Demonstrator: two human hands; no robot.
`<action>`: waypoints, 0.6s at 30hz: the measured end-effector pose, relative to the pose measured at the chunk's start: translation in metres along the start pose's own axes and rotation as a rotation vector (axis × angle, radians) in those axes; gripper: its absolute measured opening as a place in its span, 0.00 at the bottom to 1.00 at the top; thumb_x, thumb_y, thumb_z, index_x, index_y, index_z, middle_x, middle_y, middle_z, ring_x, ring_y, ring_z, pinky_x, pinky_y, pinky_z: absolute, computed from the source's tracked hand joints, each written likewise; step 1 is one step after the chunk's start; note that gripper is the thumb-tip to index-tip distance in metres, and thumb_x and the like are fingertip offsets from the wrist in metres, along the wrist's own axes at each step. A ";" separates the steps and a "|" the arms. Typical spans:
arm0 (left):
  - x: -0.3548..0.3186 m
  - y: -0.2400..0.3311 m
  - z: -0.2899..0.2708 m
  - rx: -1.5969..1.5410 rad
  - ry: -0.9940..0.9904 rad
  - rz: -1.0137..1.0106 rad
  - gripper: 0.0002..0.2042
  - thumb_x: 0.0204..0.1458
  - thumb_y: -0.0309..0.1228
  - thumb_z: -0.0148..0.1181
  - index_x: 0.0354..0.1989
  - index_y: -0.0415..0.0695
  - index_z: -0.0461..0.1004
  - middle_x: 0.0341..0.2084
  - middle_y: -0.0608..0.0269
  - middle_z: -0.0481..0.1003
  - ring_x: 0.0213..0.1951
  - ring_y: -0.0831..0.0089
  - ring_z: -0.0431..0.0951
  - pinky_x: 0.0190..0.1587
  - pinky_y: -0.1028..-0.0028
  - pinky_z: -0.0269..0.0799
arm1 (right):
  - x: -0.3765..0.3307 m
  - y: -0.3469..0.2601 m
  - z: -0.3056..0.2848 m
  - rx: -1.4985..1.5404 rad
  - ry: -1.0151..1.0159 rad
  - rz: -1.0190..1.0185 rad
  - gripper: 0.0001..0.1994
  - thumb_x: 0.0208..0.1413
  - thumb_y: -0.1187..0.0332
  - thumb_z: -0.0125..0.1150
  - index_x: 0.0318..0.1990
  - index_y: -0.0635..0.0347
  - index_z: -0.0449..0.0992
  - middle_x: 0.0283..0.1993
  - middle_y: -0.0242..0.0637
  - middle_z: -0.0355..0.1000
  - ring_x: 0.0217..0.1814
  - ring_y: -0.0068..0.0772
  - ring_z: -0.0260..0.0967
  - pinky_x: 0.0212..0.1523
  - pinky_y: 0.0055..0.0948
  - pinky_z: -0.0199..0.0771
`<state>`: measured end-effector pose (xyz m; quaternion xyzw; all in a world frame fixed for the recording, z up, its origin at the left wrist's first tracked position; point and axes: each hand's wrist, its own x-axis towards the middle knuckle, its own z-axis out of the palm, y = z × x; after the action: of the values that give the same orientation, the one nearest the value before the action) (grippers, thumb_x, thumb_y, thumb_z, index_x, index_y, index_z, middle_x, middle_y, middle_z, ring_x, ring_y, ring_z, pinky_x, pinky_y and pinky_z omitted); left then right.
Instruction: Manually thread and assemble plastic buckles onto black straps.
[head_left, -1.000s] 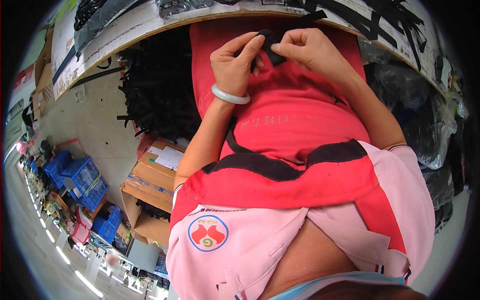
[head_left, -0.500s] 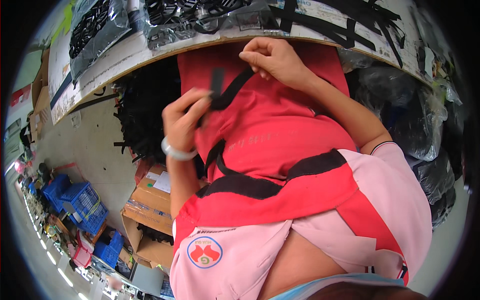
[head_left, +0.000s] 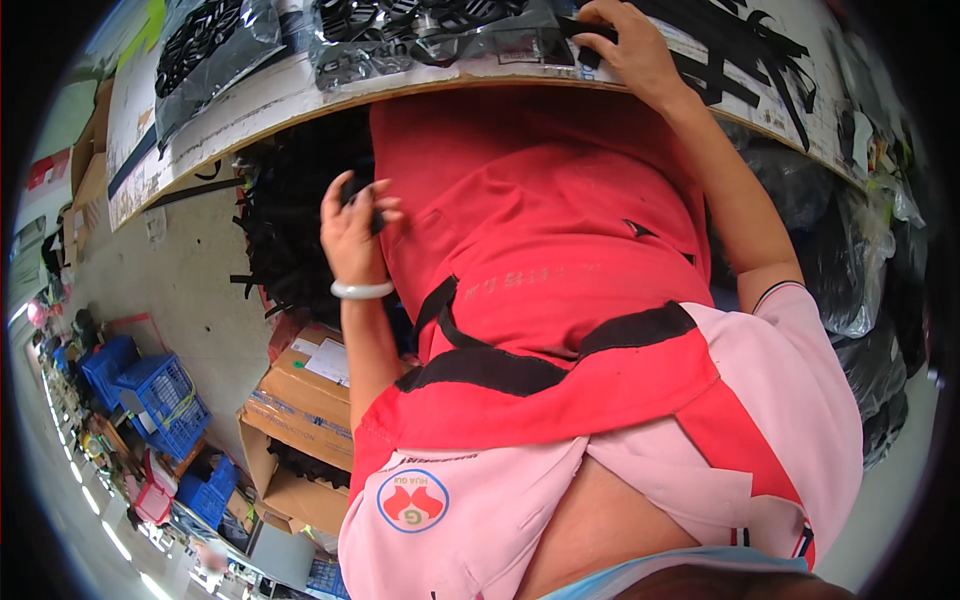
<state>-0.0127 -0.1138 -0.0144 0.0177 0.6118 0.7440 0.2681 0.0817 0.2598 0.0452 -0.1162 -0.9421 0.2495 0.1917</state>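
- Your right hand [head_left: 636, 52] is on the table [head_left: 480, 84], at the top of the frame, right of the middle. Its thumb and fingers seem to pinch a black strip [head_left: 577, 28].
- That strip sits just beside a clear bag [head_left: 440, 48] of black parts. More black straps [head_left: 735, 62] lie at the upper right.
- Your left hand [head_left: 352, 240] is left of the middle, by the edge of your red apron [head_left: 540, 200]. Its fingers are spread. A dark bit [head_left: 377, 222] shows there, but I cannot tell if you hold it.
- The step looks like handling the strip at the table. A next move would call for a snug pinch, clear of the bag.
- Half a second ago, a black strip ran between both hands over your apron. Now your hands are well apart, and no strip joins them.
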 end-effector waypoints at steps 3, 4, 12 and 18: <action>0.008 -0.002 0.039 -0.084 -0.136 -0.056 0.08 0.58 0.25 0.53 0.43 0.34 0.67 0.32 0.49 0.77 0.26 0.69 0.78 0.26 0.76 0.75 | 0.001 0.008 0.000 0.030 0.086 -0.052 0.07 0.44 0.73 0.64 0.32 0.65 0.74 0.32 0.43 0.71 0.38 0.46 0.69 0.40 0.35 0.69; 0.009 0.001 0.050 -0.089 -0.173 -0.091 0.07 0.57 0.25 0.55 0.40 0.34 0.70 0.30 0.52 0.77 0.26 0.69 0.78 0.24 0.76 0.74 | 0.001 0.013 -0.001 0.020 0.127 -0.081 0.06 0.44 0.74 0.64 0.31 0.65 0.74 0.32 0.43 0.72 0.37 0.45 0.70 0.39 0.35 0.69; 0.008 0.004 0.076 -0.184 -0.140 -0.092 0.04 0.52 0.24 0.60 0.33 0.36 0.73 0.30 0.58 0.77 0.32 0.67 0.80 0.33 0.69 0.81 | 0.019 0.027 -0.005 0.196 0.271 -0.078 0.02 0.48 0.80 0.62 0.29 0.65 0.75 0.27 0.31 0.71 0.30 0.20 0.67 0.32 0.19 0.66; 0.011 -0.001 0.078 -0.349 -0.187 -0.246 0.03 0.52 0.22 0.59 0.33 0.36 0.72 0.30 0.56 0.76 0.33 0.62 0.81 0.34 0.65 0.82 | 0.028 0.008 -0.040 0.126 0.336 0.017 0.02 0.55 0.77 0.57 0.32 0.62 0.70 0.24 0.24 0.62 0.27 0.13 0.57 0.29 0.17 0.60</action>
<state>0.0057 -0.0393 0.0008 -0.0349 0.4438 0.7954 0.4113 0.0742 0.2928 0.0814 -0.1519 -0.8783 0.2868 0.3510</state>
